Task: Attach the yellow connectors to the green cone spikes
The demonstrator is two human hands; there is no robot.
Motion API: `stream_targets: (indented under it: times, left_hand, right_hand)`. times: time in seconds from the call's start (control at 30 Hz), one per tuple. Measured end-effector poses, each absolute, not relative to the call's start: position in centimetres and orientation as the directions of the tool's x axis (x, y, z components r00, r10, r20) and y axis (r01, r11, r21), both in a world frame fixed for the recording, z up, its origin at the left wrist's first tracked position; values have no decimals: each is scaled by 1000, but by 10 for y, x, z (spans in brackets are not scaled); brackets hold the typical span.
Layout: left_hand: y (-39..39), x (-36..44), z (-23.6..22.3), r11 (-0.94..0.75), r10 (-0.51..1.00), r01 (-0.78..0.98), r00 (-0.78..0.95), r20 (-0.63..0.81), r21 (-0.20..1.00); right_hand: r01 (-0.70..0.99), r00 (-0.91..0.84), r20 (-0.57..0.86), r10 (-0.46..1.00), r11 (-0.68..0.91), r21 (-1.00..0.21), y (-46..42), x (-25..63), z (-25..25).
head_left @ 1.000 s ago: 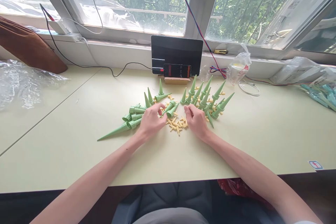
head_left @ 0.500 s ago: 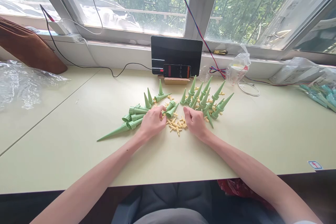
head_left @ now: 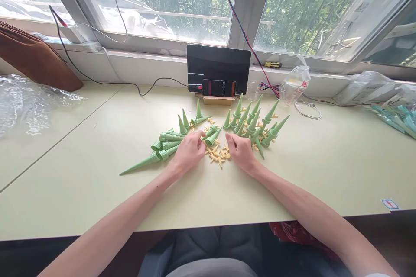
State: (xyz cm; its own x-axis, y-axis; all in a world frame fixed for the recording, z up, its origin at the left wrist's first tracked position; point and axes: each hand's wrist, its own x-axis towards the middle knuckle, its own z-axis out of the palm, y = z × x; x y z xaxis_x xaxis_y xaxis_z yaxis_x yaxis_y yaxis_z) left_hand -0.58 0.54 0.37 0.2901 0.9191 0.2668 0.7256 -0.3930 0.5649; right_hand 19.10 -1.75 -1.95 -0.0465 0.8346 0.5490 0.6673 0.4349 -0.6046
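My left hand (head_left: pixel 188 149) rests among the green plastic spikes on the left, its fingers curled and closed. What it grips, if anything, is hidden; a short green spike (head_left: pixel 213 137) lies just past its fingertips. Opposite, my right hand (head_left: pixel 241 149) is closed like a fist, thumb on top, and its contents cannot be made out. Between the hands lies a pile of small yellow valve-like pieces (head_left: pixel 218 155). Several green spikes, one long and tapered (head_left: pixel 141 163), lie at the left. Beyond my right hand, a cluster of green spikes (head_left: pixel 252 121) stands point up, some with yellow pieces attached.
A black tablet (head_left: pixel 218 62) leans at the back with a phone (head_left: pixel 219 88) before it on a cardboard stand (head_left: pixel 218 100). Cables cross the table's rear. Clear plastic film (head_left: pixel 29 99) lies far left, and bagged items (head_left: pixel 398 114) sit far right.
My right hand has shifted very slightly to the left. My left hand and the spikes look nearly unchanged.
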Motion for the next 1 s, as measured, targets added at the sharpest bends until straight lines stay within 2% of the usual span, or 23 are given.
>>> stream_targets:
  times: [0.47, 1.0]
  left_hand:
    - [4, -5, 3, -389, 921, 699, 276, 275, 600]
    - [4, -4, -1, -454, 888, 645, 269, 373, 615]
  right_hand:
    - [634, -64, 594, 802, 492, -596, -16, 190, -23]
    - [613, -76, 587, 806, 502, -610, -17, 190, -22]
